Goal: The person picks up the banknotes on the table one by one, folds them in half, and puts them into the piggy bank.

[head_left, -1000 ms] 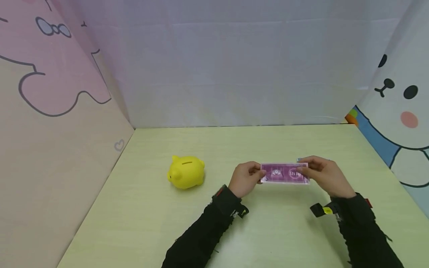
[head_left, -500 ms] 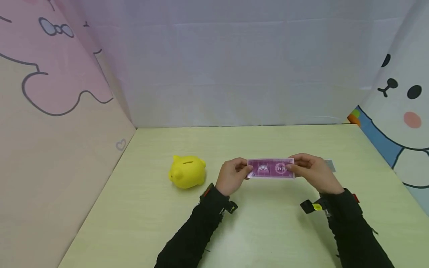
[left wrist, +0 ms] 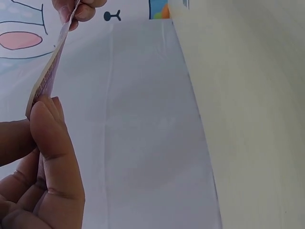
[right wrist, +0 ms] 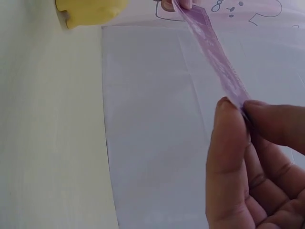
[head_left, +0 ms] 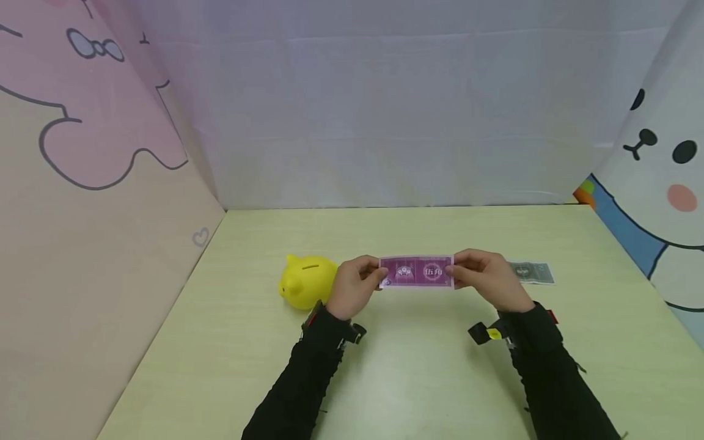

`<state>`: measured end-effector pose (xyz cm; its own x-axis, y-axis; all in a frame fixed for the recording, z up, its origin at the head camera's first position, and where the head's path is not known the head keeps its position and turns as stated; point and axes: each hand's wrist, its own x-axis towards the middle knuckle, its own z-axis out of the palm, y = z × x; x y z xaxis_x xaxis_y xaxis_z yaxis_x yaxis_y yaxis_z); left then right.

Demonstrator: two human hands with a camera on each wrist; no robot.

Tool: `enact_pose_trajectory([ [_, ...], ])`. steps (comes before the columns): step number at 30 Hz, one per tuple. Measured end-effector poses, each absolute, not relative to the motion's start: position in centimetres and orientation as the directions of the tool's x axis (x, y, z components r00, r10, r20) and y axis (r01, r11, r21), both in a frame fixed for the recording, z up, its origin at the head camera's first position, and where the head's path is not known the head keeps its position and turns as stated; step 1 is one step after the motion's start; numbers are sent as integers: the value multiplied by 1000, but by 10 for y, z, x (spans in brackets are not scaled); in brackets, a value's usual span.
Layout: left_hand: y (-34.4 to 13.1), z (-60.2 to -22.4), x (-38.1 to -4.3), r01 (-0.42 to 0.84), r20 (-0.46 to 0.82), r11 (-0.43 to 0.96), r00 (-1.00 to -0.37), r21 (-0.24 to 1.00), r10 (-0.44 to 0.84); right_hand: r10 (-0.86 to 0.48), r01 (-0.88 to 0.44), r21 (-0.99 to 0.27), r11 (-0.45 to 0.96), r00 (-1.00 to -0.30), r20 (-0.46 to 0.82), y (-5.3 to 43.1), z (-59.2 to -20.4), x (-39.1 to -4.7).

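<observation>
A purple banknote (head_left: 416, 271) is stretched flat between both hands above the table. My left hand (head_left: 353, 287) pinches its left end between thumb and forefinger, and my right hand (head_left: 492, 281) pinches the right end the same way. Seen nearly edge-on, the banknote (right wrist: 217, 55) slants between the two hands in the right wrist view. Just behind and left of my left hand stands a yellow piggy bank (head_left: 305, 282) with a slot on its back; the hand hides part of its right side.
A grey-green banknote (head_left: 532, 273) lies on the pale table (head_left: 429, 379) to the right of my right hand. A white curtain (head_left: 385, 122) hangs along the table's back edge, with cartoon-printed panels (head_left: 99, 134) at the sides.
Both hands have moved left together with the purple banknote, toward the piggy bank, which my left hand now partly covers. The grey-green banknote has come into sight behind the right hand.
</observation>
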<state>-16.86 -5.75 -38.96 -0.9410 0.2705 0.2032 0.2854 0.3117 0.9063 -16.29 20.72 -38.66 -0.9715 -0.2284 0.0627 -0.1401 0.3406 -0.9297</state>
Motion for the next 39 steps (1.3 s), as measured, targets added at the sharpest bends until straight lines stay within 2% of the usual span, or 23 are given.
enact_pose_trajectory([
  [17, -85, -380, -172, 296, 243, 310, -950, 904, 197, -206, -174, -939, 297, -972, 114, 174, -382, -176],
  [22, -90, -378, -174, 275, 227, 319, -957, 907, 180, -192, -169, -943, 288, -975, 116, 166, -382, -179],
  [39, -94, -378, -176, 223, 178, 227, -963, 948, 200, -155, -209, -951, 230, -972, 176, 160, -384, -178],
])
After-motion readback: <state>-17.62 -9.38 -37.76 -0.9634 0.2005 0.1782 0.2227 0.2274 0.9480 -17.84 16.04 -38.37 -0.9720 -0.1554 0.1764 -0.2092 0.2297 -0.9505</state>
